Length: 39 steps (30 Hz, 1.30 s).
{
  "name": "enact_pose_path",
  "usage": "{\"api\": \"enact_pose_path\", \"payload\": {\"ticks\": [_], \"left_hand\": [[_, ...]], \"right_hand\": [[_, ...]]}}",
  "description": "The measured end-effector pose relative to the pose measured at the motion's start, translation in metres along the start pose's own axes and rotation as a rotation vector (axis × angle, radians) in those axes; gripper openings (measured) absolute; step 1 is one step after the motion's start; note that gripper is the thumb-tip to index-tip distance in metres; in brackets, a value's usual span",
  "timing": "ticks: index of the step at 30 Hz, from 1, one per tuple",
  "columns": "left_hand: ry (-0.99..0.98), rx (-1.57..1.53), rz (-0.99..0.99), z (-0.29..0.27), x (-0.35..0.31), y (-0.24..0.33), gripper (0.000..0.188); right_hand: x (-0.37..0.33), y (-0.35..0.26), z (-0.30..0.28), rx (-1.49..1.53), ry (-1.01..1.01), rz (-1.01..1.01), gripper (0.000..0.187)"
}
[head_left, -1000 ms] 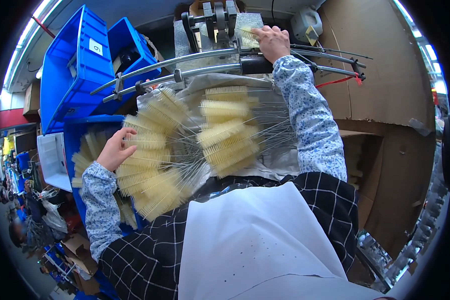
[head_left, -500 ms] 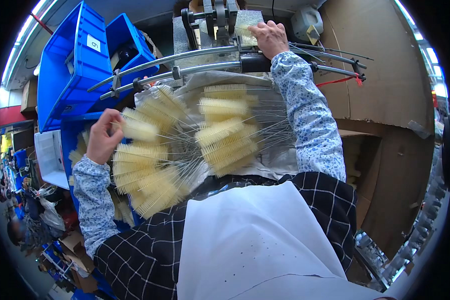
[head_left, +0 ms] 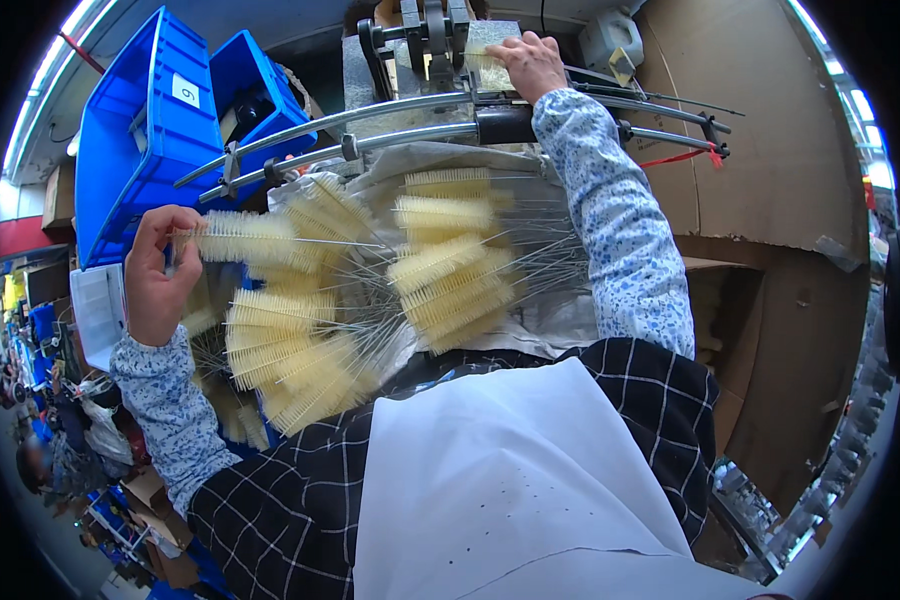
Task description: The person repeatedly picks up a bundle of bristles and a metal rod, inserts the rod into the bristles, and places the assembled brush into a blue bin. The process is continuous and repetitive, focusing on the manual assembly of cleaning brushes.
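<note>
My left hand point(head_left: 158, 275) pinches the tip of a pale yellow bristle brush point(head_left: 242, 238) with a thin wire stem, drawn out level over the left pile. Below it, a fan of similar wire brushes point(head_left: 280, 335) has its bristle heads outward and its stems toward the middle. A second stack of brushes point(head_left: 445, 265) lies to the right, stems pointing right. At the far side, the closed fingers of my right hand point(head_left: 532, 66) hold a small yellow bristle brush point(head_left: 482, 57) beside the metal machine point(head_left: 435, 40); its stem is hidden.
Two curved metal rails point(head_left: 360, 130) cross in front of the machine. Blue plastic bins point(head_left: 150, 140) stand at the far left, a white tray point(head_left: 95, 315) below them. Cardboard point(head_left: 760, 130) walls the right side, with a white jug point(head_left: 610, 42) at the back. Pale cloth point(head_left: 420, 155) lies beneath the brushes.
My left hand has moved left and slightly down, pulling the brush outward from the left pile. My right hand has shifted slightly left and up by the machine.
</note>
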<state>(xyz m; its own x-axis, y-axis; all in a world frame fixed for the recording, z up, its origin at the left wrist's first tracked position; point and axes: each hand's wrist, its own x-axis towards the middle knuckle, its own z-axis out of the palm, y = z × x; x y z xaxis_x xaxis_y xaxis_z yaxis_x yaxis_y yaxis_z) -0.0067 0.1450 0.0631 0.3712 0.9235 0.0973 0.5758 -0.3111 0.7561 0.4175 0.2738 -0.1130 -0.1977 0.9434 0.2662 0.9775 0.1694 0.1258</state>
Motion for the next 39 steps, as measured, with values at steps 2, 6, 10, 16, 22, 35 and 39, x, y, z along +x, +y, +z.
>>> {"api": "enact_pose_path", "payload": {"ticks": [2,6,10,16,22,35,39], "left_hand": [[-0.019,-0.003,0.031,0.007,0.005,0.003,0.025],[-0.046,0.025,0.063,0.008,0.006,0.008,0.025],[0.009,0.010,0.065,-0.004,-0.004,0.000,0.026],[0.034,-0.012,0.056,-0.007,0.002,-0.003,0.026],[0.037,-0.027,0.085,-0.008,0.005,0.006,0.024],[0.055,-0.050,0.042,-0.014,0.003,0.011,0.024],[0.016,-0.035,0.059,-0.004,0.015,0.022,0.024]], "right_hand": [[0.006,0.003,0.004,-0.029,-0.008,-0.004,0.029],[-0.001,0.012,0.000,0.043,-0.003,-0.012,0.032],[-0.031,0.032,-0.012,-0.025,-0.013,0.346,0.047],[-0.046,0.044,0.015,0.241,0.136,0.430,0.032],[-0.037,0.025,0.014,0.256,0.128,0.393,0.033],[-0.010,-0.053,-0.006,0.330,0.023,0.387,0.019],[0.000,-0.081,-0.011,0.299,0.060,0.374,0.018]]}}
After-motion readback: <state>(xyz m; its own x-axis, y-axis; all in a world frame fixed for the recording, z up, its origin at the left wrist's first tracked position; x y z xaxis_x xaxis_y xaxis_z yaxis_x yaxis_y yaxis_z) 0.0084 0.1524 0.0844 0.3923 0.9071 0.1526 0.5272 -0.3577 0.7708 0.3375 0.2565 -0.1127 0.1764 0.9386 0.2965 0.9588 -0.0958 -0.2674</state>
